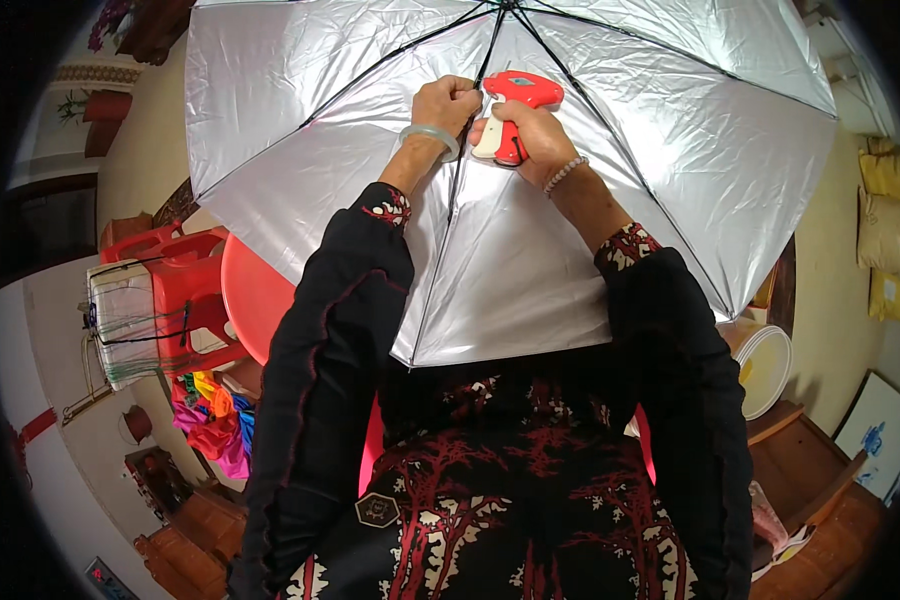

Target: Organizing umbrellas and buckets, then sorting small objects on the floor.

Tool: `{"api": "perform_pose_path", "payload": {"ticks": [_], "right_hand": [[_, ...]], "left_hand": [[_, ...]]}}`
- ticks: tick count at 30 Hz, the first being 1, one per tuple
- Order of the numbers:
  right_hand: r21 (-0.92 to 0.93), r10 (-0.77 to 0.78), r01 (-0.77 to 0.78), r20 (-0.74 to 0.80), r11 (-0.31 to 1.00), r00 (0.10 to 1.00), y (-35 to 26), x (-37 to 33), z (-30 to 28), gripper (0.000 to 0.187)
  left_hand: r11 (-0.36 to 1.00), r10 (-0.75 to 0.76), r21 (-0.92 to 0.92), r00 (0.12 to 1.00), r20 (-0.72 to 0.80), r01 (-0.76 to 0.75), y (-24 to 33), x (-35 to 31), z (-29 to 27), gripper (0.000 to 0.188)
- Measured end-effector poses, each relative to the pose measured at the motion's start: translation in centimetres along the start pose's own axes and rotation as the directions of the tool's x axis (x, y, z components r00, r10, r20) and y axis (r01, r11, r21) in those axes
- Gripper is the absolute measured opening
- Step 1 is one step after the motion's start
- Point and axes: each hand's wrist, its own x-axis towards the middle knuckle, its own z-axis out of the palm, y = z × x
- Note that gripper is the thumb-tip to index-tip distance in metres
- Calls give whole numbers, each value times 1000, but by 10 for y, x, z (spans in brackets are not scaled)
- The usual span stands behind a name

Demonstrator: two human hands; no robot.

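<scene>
An opened umbrella (pixel 530 270) with a silver inner side spreads in front of me, its black ribs meeting at the top edge of the view. My left hand (pixel 445 107) is closed at a black rib (pixel 457 185), its fingers pinched together. Whether they grip the rib or the cloth beside it is hidden. My right hand (pixel 536 137) is wrapped round the handle of a red and white tagging gun (pixel 522 88). The gun's thin-needled front end points toward the rib, close to my left fingers. Whether the needle touches the cloth cannot be made out.
Left of the umbrella are a round red table (pixel 255 300), stacked red plastic chairs (pixel 185 290) and a heap of bright cloth (pixel 215 420). To the right stand a white bucket (pixel 765 370), a wooden chair (pixel 805 465) and stacked yellow sacks (pixel 888 230).
</scene>
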Motion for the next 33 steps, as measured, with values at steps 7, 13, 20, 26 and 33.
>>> {"api": "perform_pose_path", "payload": {"ticks": [7, 13, 20, 26, 33], "right_hand": [[35, -21, 21, -15, 999, 1000, 3, -2, 6, 30], [15, 16, -15, -54, 1000, 998, 1, -4, 9, 29], [46, 81, -81, -2, 996, 997, -4, 6, 6, 29], [18, 117, -118, 29, 993, 993, -13, 15, 2, 27], [0, 142, -142, 45, 990, 989, -12, 5, -2, 32]], "left_hand": [[999, 0, -41, 1000, 12, 1, -9, 3, 0, 21], [998, 61, 36, 998, -12, -60, -4, -2, -2, 22], [997, 59, 56, 998, -3, -59, -4, -4, -6, 25], [996, 75, 49, 997, -26, -74, -4, -5, -5, 28], [992, 121, 39, 991, 63, -124, -12, 0, -8, 25]]}}
